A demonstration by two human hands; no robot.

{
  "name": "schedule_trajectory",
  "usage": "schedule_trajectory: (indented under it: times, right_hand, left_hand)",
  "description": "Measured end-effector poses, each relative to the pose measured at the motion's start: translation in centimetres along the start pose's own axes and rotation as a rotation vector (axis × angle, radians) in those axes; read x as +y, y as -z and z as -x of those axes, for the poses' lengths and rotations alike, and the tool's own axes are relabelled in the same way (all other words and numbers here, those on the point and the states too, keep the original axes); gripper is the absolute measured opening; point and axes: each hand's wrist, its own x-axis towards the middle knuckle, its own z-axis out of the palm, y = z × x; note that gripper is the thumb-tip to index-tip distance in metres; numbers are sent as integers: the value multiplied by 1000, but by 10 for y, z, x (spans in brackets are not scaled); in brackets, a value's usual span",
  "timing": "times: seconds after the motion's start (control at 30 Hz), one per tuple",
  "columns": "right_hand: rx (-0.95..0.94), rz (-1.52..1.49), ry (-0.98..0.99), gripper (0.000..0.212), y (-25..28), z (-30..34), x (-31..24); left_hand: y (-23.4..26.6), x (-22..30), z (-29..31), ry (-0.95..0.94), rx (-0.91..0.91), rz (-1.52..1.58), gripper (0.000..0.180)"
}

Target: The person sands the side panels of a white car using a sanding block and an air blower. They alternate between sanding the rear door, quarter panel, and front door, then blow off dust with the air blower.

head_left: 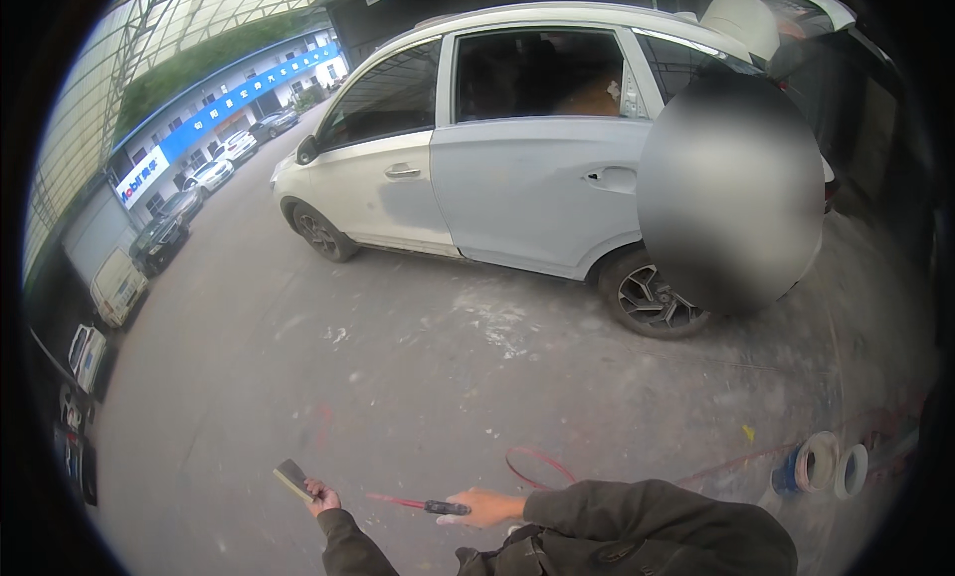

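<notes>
My left hand [321, 496] is closed on a flat dark block with a pale yellowish edge [292, 480], probably a sanding block. To its right, my right hand [487, 507] grips a black-handled tool [447, 507]. A thin red length [398, 500] extends from the handle toward the left; the tool's exact kind is unclear. Both hands are low in view, above the floor and apart from the car. Beyond them stands a white car [388, 203] with grey, dull patches on its doors. Its rear door [532, 193] is mostly grey, with an opening at the handle.
A red hose [537, 455] loops on the grey concrete floor [398, 377] near my right arm. Round, open-ended containers or rolls [819, 463] lie at the right. A blurred patch covers the car's rear side. Parked vehicles [207, 175] line the far left.
</notes>
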Motion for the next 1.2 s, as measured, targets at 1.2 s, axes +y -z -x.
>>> schedule_trajectory:
  times: [1.2]
  right_hand:
    - [34, 46, 257, 49, -11, 16, 18]
  left_hand:
    - [-115, -28, 14, -1111, 201, -1935, 31]
